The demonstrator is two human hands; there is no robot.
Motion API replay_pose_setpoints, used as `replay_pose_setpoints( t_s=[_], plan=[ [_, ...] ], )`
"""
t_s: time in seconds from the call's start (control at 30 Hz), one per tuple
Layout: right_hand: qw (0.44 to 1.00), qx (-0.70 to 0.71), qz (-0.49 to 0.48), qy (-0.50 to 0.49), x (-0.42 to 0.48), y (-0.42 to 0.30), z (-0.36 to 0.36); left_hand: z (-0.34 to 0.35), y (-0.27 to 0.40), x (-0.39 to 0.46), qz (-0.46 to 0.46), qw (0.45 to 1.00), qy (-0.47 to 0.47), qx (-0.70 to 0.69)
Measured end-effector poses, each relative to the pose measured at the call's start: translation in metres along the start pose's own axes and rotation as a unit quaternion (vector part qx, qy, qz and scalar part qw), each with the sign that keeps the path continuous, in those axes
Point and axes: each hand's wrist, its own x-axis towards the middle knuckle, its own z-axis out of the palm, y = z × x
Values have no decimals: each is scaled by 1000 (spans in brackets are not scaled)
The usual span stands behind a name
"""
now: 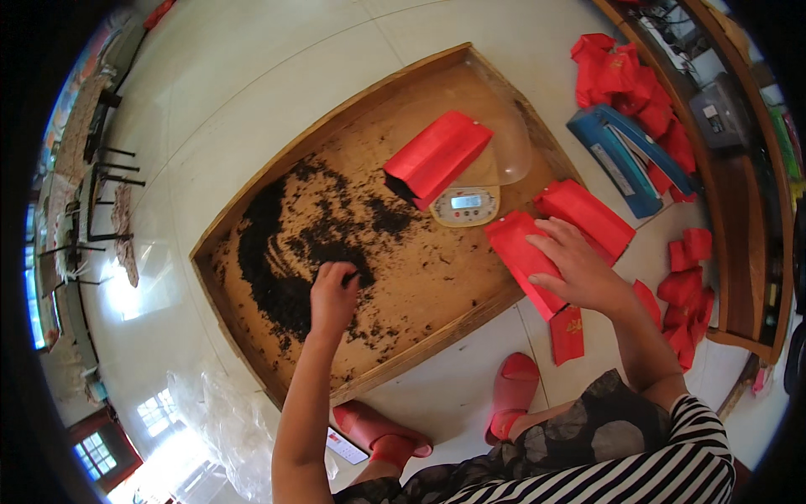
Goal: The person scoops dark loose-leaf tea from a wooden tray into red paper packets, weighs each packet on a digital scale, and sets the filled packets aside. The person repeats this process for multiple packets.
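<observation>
My left hand is low over the dark loose material, which looks like dried tea leaves, in a shallow wooden tray. Its fingers are curled together, with a bit of the dark stuff seen between thumb and fingers. My right hand grips a red paper bag at the tray's near right edge, thumb and fingers spread across it. Under and beyond that hand lies a second red bag. Another red bag, its open mouth showing dark contents, lies on a small digital scale with a lit display.
A clear plastic sheet or lid lies behind the scale. On the floor to the right are a blue file box, heaped red bags and more red packets. A wooden cabinet borders them. Clear plastic and a phone lie near my feet.
</observation>
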Motion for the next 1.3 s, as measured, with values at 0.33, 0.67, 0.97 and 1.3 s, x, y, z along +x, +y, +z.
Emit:
replay_pose_setpoints(
  t_s=[0.33,0.67,0.97,1.3],
  plan=[
    [996,62,-39,60,-4,-6,-2,58,10,-32,107,991,50,62],
    [980,141,32,137,-25,-10,-16,95,69,-19,201,972,-106,68],
    [947,129,147,254,-70,-9,-8,142,97,23,382,890,-187,166],
    [949,162,163,217,-56,-16,10,93,10,71,81,971,57,218]
  ],
)
